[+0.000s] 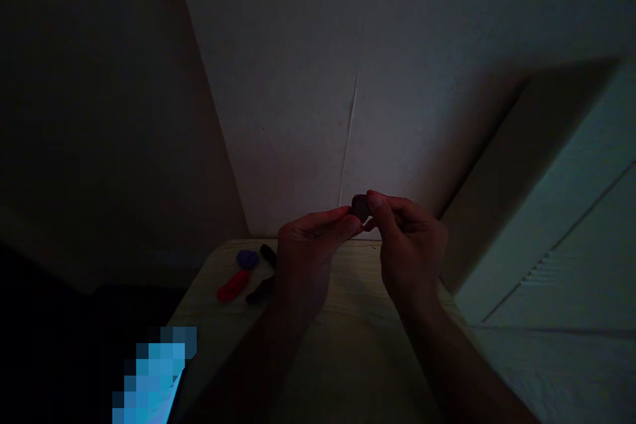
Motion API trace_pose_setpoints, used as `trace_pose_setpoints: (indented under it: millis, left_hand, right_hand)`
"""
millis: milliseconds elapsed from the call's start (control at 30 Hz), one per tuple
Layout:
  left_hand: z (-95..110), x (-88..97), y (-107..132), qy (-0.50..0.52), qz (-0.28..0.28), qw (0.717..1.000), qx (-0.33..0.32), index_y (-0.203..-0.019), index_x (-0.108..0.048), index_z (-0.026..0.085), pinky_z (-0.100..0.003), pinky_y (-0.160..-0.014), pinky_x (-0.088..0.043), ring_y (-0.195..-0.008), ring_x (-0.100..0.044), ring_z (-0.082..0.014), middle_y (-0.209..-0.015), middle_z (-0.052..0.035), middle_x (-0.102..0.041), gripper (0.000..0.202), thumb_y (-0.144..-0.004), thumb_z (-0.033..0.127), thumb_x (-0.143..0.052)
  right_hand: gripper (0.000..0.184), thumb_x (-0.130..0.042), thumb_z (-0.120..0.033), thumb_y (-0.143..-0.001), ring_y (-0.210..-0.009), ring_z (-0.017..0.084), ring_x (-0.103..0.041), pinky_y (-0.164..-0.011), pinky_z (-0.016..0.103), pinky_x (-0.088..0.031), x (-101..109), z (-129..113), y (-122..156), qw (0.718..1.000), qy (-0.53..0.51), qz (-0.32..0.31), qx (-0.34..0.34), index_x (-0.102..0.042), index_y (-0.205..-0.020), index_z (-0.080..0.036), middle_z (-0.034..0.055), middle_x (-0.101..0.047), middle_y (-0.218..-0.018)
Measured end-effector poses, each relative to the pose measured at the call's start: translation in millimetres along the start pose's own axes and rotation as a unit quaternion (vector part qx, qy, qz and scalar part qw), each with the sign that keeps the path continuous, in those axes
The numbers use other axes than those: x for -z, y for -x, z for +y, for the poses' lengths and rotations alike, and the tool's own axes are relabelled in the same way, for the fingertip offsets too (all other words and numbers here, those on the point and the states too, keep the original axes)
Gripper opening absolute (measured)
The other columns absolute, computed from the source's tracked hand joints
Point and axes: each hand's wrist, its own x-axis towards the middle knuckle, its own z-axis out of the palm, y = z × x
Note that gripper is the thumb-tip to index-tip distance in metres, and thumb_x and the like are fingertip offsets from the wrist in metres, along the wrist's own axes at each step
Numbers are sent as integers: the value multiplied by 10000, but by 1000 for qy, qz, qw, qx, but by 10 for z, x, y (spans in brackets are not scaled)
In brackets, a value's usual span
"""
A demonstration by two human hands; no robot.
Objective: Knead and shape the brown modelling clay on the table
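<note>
The scene is dim. My left hand (308, 248) and my right hand (407, 242) meet above a small light wooden table (358, 358). Between their fingertips both pinch a small dark lump (358, 206), seemingly modelling clay. The fingers of each hand are curled and pressed on it. On the table's far left lie a red piece (232, 285), a purple piece (247, 258) and two dark pieces (268, 254) (259, 291), just left of my left wrist.
A pale wall (318, 79) rises straight behind the table, with a thin vertical seam. A light panelled surface (571, 212) stands at the right. The left side is in deep shadow. A blurred blue patch (154, 377) sits at the lower left.
</note>
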Motion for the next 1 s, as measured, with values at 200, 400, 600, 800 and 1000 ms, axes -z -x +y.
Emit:
trace_pose_setpoints:
  millis: [200,400,600,800,1000]
  left_hand:
    - [28,11,13,-59,30,991,-112,-887,-833,192,-291,-773,-662,-748,-794,-177,-840,-41,-829,204,-711,247,-918]
    - [18,-13,31,-46,48,994,-89,-833,-825,185,-306,-772,-679,-733,-801,-190,-807,-31,-824,162,-713,244,-917]
    - [-8,-40,44,0,45,998,-32,-811,-820,163,-345,-779,-678,-710,-792,-199,-805,-56,-822,196,-695,279,-928]
    - [30,-45,49,19,64,998,-8,-831,-829,175,-225,-716,-623,-725,-769,-144,-832,-48,-822,213,-682,285,-935]
    - [59,-22,36,-4,14,1000,-21,-951,-834,192,-292,-863,-614,-847,-777,-173,-989,-66,-827,226,-760,302,-888]
  right_hand:
    - [206,-778,-287,-899,-802,192,-807,-748,324,-680,-26,83,131,996,35,-27,72,-804,-1101,-260,36,-838,-992]
    - [142,-798,-255,-887,-836,204,-813,-763,324,-679,-32,177,187,987,77,5,143,-791,-1028,-262,25,-836,-968]
    - [245,-705,-176,-941,-886,225,-818,-782,339,-690,-24,196,209,943,193,-5,270,-753,-1171,-247,60,-830,-1073]
    - [512,-618,-71,-943,-1163,255,-748,-959,427,-656,-84,240,246,913,190,-56,357,-604,-1417,-264,98,-757,-1292]
    - [522,-508,-79,-940,-1316,281,-635,-1061,531,-569,-60,158,261,934,124,-135,306,-599,-1430,-237,121,-688,-1393]
